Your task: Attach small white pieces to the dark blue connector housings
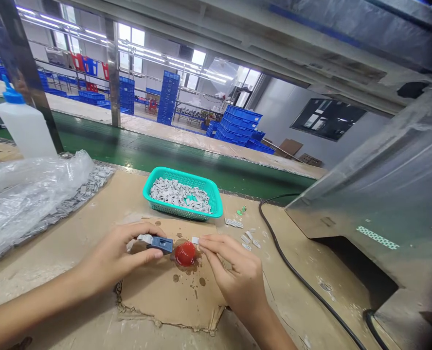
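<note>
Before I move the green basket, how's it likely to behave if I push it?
The basket looks like thin perforated plastic, so it may flex a little. Its wide, low shape suggests it would slide rather than tip. The small grey pieces lie loose inside, so they could shift if jolted.

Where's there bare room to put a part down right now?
Two patches: the cardboard sheet's near part, before the red object, lightly spotted; and the bench between plastic bag, green basket and left hand. Crowded: around the red object, with the right hand close too, and right of the basket, among loose grey pieces.
</note>
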Available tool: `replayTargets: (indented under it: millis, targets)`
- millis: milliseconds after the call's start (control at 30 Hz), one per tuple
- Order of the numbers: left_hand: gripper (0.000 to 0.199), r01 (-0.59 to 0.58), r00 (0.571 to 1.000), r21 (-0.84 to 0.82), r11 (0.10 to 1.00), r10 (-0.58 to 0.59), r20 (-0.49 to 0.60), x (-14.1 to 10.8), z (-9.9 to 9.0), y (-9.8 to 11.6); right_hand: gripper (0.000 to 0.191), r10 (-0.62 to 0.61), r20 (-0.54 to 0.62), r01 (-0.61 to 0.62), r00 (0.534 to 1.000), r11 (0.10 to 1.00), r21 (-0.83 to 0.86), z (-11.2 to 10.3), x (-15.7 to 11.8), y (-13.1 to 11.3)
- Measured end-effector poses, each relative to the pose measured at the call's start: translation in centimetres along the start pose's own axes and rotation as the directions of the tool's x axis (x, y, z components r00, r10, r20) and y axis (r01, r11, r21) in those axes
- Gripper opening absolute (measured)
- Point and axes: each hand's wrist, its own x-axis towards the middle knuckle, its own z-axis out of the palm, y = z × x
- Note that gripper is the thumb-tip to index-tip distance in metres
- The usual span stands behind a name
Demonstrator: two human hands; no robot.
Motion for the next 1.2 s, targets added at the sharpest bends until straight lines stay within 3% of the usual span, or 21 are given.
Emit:
replayTargets:
  millis: [233, 367, 500, 633, 1033, 1133, 1200]
  targets:
    - [0.015, 0.004, 1.0, -0.012, 1.0, -0.004, -0.018, -0.1, 0.1, 0.4, 0.02, -0.06, -0.049, 0.057, 0.997, 0.997, -0.047, 0.2, 0.0, 0.6]
    - [0.011, 0.014, 1.0, -0.085, 0.996, -0.015, -0.015, -0.2, 0.6, 0.4, 0.021, -0.006, -0.124, 0.012, 0.992, 0.999, 0.05, 0.2, 0.2, -0.7]
    - [0.008, 0.017, 1.0, -0.081, 0.997, -0.016, 0.007, -0.6, 1.0, 0.9, 0.022, 0.05, -0.042, -0.04, 0.998, 0.972, 0.23, 0.3, 0.2, -2.5]
    - [0.007, 0.008, 0.999, -0.073, 0.997, -0.006, 0.039, -0.8, 1.0, 1.4, 0.023, 0.062, -0.031, -0.049, 0.998, 0.949, 0.311, 0.7, -0.2, -3.0]
    - [0.01, -0.001, 1.0, -0.125, 0.992, 0.004, 0.025, -0.7, 1.1, 1.2, 0.025, -0.01, 0.039, -0.002, 0.999, 0.958, 0.286, 1.7, -0.9, -2.8]
    - [0.005, 0.02, 0.999, -0.263, 0.965, -0.028, -0.025, -0.6, 1.4, 1.2, 0.026, -0.038, 0.056, 0.025, 0.998, 0.974, 0.227, 1.5, -0.7, -3.0]
    - [0.006, 0.056, 0.995, -0.48, 0.876, -0.087, -0.043, -0.5, 1.8, 1.2, 0.033, -0.104, 0.053, 0.093, 0.993, 0.981, 0.17, 1.4, -0.6, -2.8]
